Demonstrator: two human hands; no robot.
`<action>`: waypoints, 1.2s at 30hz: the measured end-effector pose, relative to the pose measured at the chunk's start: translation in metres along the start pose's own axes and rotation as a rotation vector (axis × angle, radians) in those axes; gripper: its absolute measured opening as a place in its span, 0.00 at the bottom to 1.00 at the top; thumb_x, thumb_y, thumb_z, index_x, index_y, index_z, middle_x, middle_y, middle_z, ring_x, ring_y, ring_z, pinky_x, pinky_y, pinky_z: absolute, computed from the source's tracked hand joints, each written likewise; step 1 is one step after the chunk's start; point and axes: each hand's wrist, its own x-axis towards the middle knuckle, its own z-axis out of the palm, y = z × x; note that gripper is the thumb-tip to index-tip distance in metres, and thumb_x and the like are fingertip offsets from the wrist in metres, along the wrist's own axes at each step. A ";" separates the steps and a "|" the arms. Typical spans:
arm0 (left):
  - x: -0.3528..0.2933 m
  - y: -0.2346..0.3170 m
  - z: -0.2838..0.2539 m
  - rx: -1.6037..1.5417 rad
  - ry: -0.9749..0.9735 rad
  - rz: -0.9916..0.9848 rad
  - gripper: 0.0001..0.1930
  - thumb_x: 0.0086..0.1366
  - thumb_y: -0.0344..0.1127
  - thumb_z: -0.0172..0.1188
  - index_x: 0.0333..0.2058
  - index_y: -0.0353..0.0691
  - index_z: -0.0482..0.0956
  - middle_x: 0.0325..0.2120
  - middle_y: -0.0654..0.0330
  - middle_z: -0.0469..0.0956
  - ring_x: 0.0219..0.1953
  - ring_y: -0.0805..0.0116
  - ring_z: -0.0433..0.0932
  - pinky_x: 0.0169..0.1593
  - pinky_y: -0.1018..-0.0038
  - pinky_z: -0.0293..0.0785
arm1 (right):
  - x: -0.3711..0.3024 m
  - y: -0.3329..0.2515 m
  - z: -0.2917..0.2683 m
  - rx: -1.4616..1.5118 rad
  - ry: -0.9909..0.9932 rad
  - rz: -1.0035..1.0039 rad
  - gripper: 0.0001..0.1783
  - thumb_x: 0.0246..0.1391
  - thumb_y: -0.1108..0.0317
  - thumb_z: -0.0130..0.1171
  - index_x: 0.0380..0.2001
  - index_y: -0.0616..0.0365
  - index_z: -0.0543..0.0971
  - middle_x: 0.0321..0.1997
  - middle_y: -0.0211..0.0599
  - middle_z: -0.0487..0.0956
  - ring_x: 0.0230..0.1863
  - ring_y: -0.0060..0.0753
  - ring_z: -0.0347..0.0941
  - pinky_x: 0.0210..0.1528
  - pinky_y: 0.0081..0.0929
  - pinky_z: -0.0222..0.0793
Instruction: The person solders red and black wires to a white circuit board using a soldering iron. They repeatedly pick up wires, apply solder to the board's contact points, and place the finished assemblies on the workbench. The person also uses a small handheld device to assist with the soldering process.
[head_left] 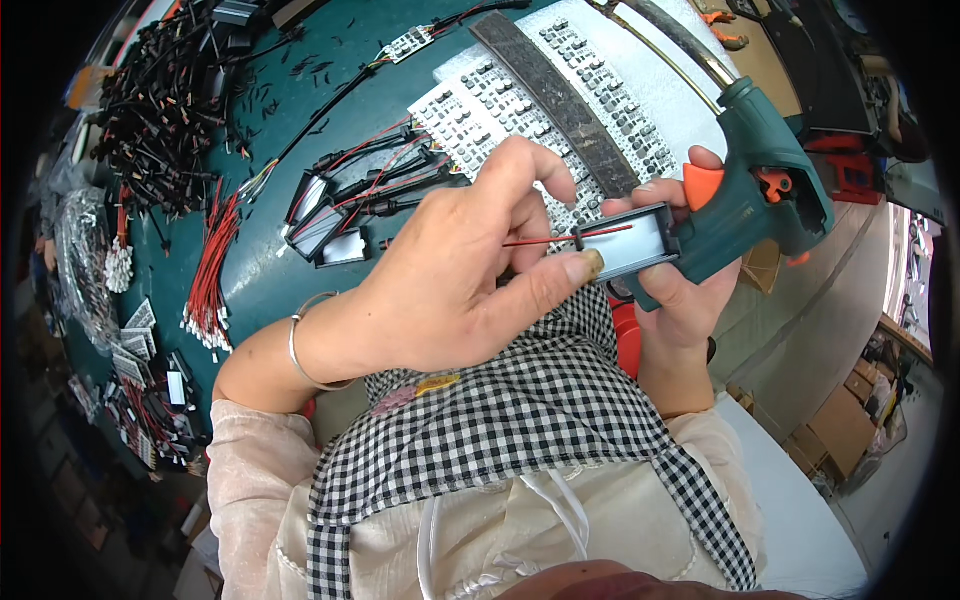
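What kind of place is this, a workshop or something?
Probably a small electronics assembly bench. The left hand holds a small framed module against a green glue gun in the right hand; bundles of red wires and component sheets cover the table.

Small black-framed white module with red wire, against green glue gun.

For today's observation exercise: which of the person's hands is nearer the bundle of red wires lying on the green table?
Left. The left hand is beside the red wire bundle, with its wrist close by. The right hand, holding the green glue gun, is farther off.
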 end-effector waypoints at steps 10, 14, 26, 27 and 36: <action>0.008 -0.008 0.005 0.309 0.083 0.323 0.11 0.59 0.28 0.62 0.39 0.35 0.71 0.39 0.57 0.66 0.28 0.80 0.63 0.24 0.85 0.60 | -0.003 0.010 0.002 -0.143 -0.101 -0.081 0.48 0.41 0.80 0.69 0.62 0.67 0.52 0.46 0.56 0.75 0.46 0.39 0.77 0.46 0.28 0.76; 0.009 -0.010 0.007 0.303 0.115 0.307 0.09 0.57 0.24 0.62 0.36 0.36 0.73 0.37 0.58 0.69 0.27 0.80 0.66 0.24 0.84 0.63 | -0.006 0.011 0.006 -0.136 -0.100 -0.064 0.48 0.41 0.81 0.70 0.62 0.69 0.52 0.46 0.55 0.76 0.46 0.38 0.77 0.46 0.27 0.76; 0.011 -0.002 0.004 0.547 0.097 0.403 0.13 0.50 0.24 0.67 0.36 0.37 0.77 0.39 0.55 0.75 0.25 0.73 0.75 0.27 0.78 0.71 | -0.011 0.005 0.010 -0.181 -0.028 0.033 0.50 0.40 0.73 0.73 0.62 0.69 0.53 0.47 0.49 0.76 0.45 0.35 0.76 0.48 0.27 0.74; 0.011 0.000 0.005 0.540 0.088 0.384 0.12 0.50 0.24 0.67 0.35 0.37 0.78 0.39 0.55 0.75 0.26 0.72 0.75 0.27 0.78 0.71 | -0.011 0.004 0.010 -0.183 -0.015 0.038 0.49 0.40 0.73 0.73 0.62 0.69 0.53 0.47 0.49 0.76 0.45 0.34 0.76 0.48 0.26 0.74; 0.007 0.004 0.004 0.778 0.102 0.396 0.09 0.47 0.24 0.66 0.28 0.39 0.77 0.42 0.57 0.76 0.33 0.64 0.75 0.39 0.73 0.71 | -0.012 0.013 0.010 -0.154 -0.058 0.003 0.49 0.40 0.75 0.73 0.62 0.68 0.54 0.47 0.49 0.76 0.46 0.32 0.76 0.49 0.26 0.73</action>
